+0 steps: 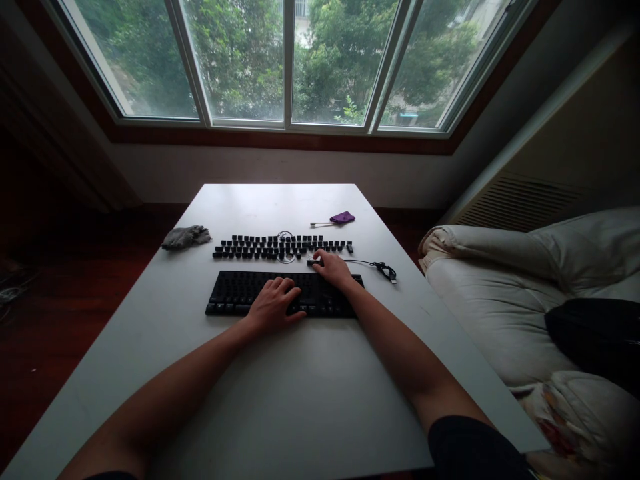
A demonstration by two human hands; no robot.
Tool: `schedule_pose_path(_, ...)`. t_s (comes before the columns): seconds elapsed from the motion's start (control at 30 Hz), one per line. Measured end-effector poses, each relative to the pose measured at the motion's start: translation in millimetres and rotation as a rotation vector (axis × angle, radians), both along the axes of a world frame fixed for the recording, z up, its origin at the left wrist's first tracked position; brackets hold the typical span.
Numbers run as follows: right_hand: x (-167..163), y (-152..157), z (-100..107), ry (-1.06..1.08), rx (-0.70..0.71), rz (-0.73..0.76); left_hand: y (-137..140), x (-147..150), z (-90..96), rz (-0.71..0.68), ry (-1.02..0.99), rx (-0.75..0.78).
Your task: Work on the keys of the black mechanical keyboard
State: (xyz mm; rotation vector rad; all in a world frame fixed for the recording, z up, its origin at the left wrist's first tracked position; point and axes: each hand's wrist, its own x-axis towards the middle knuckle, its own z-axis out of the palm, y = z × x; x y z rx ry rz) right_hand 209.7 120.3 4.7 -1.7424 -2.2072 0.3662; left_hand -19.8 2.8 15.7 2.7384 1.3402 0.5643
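Note:
A black keyboard [233, 293] lies across the white table in front of me. My left hand [274, 303] rests on its middle, fingers spread over the keys and thumb stretched along the near edge. Beyond the keyboard, several loose black keycaps [250, 250] stand in rows. My right hand [331, 267] reaches over the keyboard's right part to the near side of those rows. Its thumb and fingers close on a long dark keycap [312, 263], partly covered by the fingers. Thin curved outlines show among the keycaps; what they belong to is unclear.
Right of the keycaps lies a coiled black USB cable [385, 269]. Farther back are a purple cloth [343, 217] and white cotton swabs [320, 225]. A crumpled grey cloth [186, 237] sits at the table's left edge. A pale sofa [480, 287] stands to the right.

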Motion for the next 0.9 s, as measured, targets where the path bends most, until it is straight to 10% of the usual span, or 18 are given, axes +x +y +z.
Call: schedule_pose_path(0.9, -1.5, -2.4, -3.0, 0.018, 0.13, 0.135, -0.2, 0.7, 0.1, 0.005, 0.014, 0.005)
